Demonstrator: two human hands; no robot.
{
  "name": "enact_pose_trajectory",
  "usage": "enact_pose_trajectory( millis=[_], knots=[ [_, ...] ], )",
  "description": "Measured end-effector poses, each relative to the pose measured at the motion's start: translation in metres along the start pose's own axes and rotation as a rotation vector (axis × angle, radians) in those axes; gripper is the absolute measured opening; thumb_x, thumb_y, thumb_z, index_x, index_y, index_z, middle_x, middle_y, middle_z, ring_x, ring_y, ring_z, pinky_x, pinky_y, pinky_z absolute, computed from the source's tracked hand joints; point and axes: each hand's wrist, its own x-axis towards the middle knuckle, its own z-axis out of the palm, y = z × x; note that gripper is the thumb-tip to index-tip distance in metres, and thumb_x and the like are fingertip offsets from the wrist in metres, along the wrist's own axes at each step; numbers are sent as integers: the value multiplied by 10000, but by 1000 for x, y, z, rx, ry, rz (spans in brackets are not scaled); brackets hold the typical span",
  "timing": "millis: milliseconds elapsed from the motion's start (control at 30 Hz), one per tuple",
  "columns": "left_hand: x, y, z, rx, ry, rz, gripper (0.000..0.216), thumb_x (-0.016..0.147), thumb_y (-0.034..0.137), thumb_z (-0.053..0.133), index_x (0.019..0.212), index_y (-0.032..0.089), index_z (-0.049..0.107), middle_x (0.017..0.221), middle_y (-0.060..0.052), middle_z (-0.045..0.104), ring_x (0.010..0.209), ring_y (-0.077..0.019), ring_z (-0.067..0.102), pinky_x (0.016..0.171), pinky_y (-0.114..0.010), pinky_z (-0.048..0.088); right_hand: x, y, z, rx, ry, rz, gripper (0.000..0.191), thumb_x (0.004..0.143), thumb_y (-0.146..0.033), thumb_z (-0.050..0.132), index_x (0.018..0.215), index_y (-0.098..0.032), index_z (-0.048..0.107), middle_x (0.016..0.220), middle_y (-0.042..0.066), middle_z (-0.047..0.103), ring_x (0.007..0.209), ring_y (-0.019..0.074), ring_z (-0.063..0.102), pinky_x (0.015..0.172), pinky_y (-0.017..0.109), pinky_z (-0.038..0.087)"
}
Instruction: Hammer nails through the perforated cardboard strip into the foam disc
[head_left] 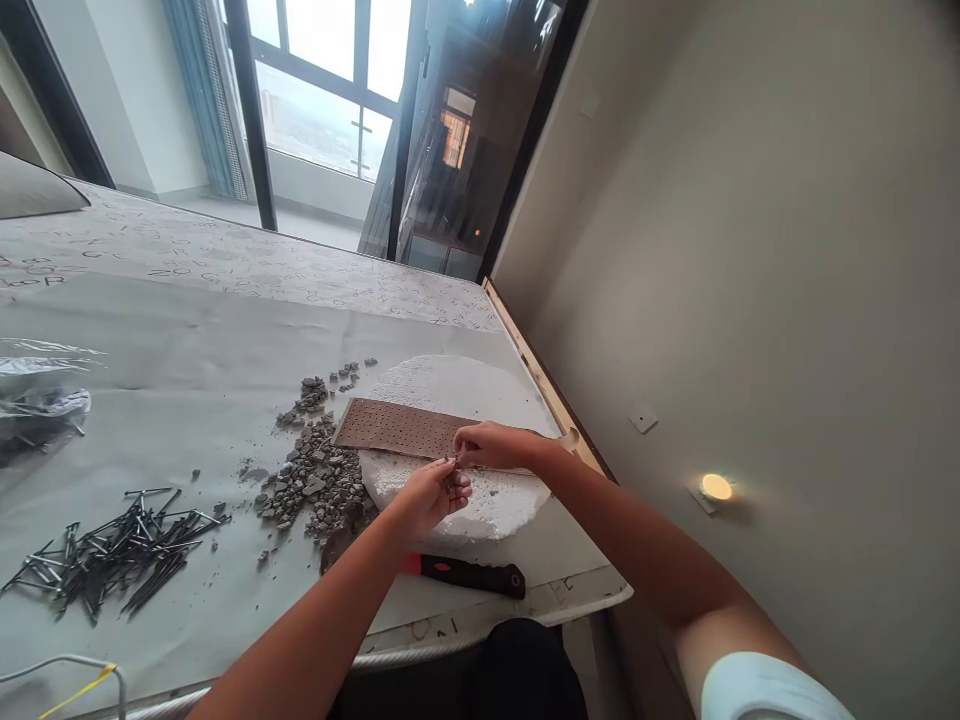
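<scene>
My left hand (437, 497) is closed in a pinch, its fingers curled around something small and dark that I cannot make out. Almost touching it, my right hand (491, 445) is closed too, thumb and fingertips together over a brown strip with rows of small holes (405, 425). What the right fingertips hold is too small to name. Under the strip lies a rough white foam slab (457, 505), roughly round. A tool with a black and red handle (472, 575) rests below my left hand; its head is partly hidden by my forearm.
Grey broken chips (311, 480) are heaped left of the slab. Farther left lie a pile of long nails (120, 550) and a clear plastic bag (41, 410). A grey sheet (187, 350) covers the bed. A wooden edge (551, 385) and a wall (750, 250) bound the right side.
</scene>
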Motion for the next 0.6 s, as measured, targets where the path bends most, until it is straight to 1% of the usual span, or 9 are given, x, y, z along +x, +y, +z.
enact_pose_trajectory(
  millis=[67, 133, 200, 267, 333, 400, 433, 500, 600],
  knots=[
    [0, 2, 0, -12, 1, -4, 108, 888, 192, 423, 810, 160, 490, 549, 17, 516, 434, -65, 476, 487, -184, 396, 0, 10, 2, -98, 74, 9, 202, 845, -169, 469, 997, -158, 601, 806, 15, 640, 663, 96, 523, 573, 186, 357],
    [0, 3, 0, -6, 4, 0, 101, 883, 188, 426, 830, 154, 504, 553, 27, 493, 416, -49, 428, 465, -168, 356, 0, 19, 6, -254, 125, 44, 215, 838, -127, 451, 975, -148, 616, 825, 28, 649, 688, 101, 536, 593, 189, 360],
    [3, 3, -2, 38, 21, 18, 95, 875, 187, 429, 853, 152, 515, 555, 41, 468, 414, -43, 401, 461, -163, 326, 1, 24, 14, -372, 136, 75, 210, 826, -104, 451, 899, -138, 646, 861, 54, 657, 721, 117, 553, 610, 204, 359],
    [6, 2, -4, 179, 87, 73, 97, 867, 200, 431, 845, 155, 514, 556, 52, 451, 410, -46, 380, 461, -169, 299, 2, 27, 25, -425, 123, 85, 213, 831, -108, 452, 817, -129, 664, 873, 81, 656, 745, 139, 566, 625, 223, 362],
    [10, -1, -7, 477, 201, 217, 123, 865, 224, 426, 798, 163, 510, 576, 40, 479, 426, -62, 389, 474, -190, 297, 4, 29, 36, -480, 110, 83, 231, 841, -108, 445, 790, -125, 670, 876, 96, 652, 771, 156, 575, 640, 236, 370],
    [11, -4, -9, 888, 311, 418, 172, 871, 241, 410, 745, 174, 507, 624, 7, 533, 498, -98, 456, 519, -219, 327, 5, 30, 47, -530, 102, 73, 235, 843, -97, 441, 798, -123, 671, 879, 102, 647, 799, 170, 579, 652, 244, 377],
    [11, -6, -10, 1094, 342, 501, 196, 879, 242, 391, 737, 178, 511, 653, -12, 558, 554, -123, 496, 551, -235, 344, 6, 31, 51, -552, 98, 66, 232, 838, -87, 443, 804, -123, 670, 877, 102, 644, 804, 174, 579, 654, 246, 379],
    [9, -9, -11, 1432, 333, 577, 239, 898, 226, 334, 769, 183, 531, 715, -46, 598, 670, -169, 555, 613, -263, 372, 8, 32, 57, -589, 90, 48, 223, 822, -61, 452, 812, -123, 666, 864, 99, 638, 799, 176, 577, 652, 247, 382],
    [6, -12, -9, 1715, 237, 546, 283, 905, 166, 274, 904, 176, 557, 846, -89, 646, 789, -208, 602, 671, -292, 403, 10, 33, 62, -632, 76, 12, 215, 799, -33, 464, 820, -125, 657, 856, 96, 630, 790, 176, 569, 654, 251, 386]
  ],
)
